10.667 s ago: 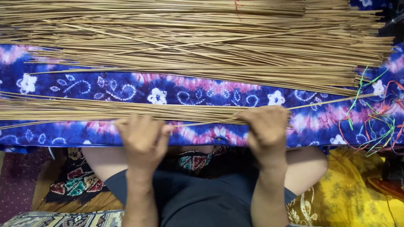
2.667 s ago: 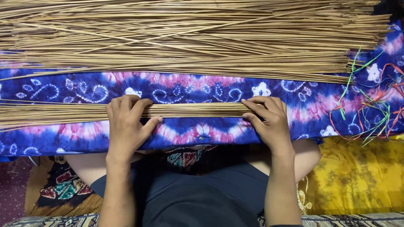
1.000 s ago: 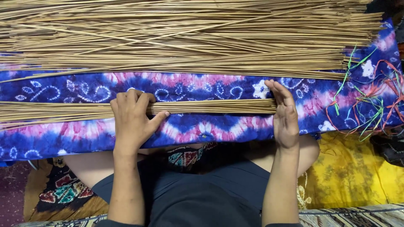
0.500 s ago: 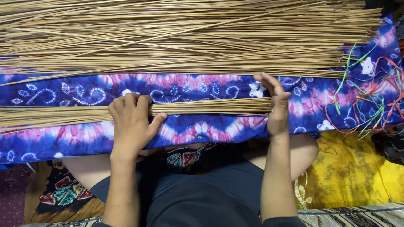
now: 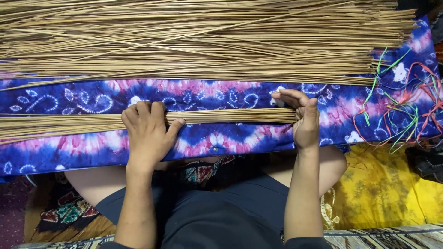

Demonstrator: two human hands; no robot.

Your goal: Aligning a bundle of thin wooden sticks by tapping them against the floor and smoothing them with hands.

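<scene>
Lying across blue-and-pink patterned cloth (image 5: pixel 83 147) over lap: small bundle of thin tan sticks (image 5: pixel 221 116), running left to right. Left hand (image 5: pixel 146 133) flat on bundle near its middle, fingers spread and draped over sticks, thumb below, pressing rather than gripping. Right hand (image 5: pixel 303 121) at bundle's right end, fingers curled, palm set against stick tips; nothing enclosed in it. Beyond bundle, large loose heap of same sticks (image 5: pixel 198 41) fills upper part of cloth. Coloured strings (image 5: pixel 406 110), green, red, orange, tangled at right edge. Yellow fabric (image 5: pixel 392 193) below them.
</scene>
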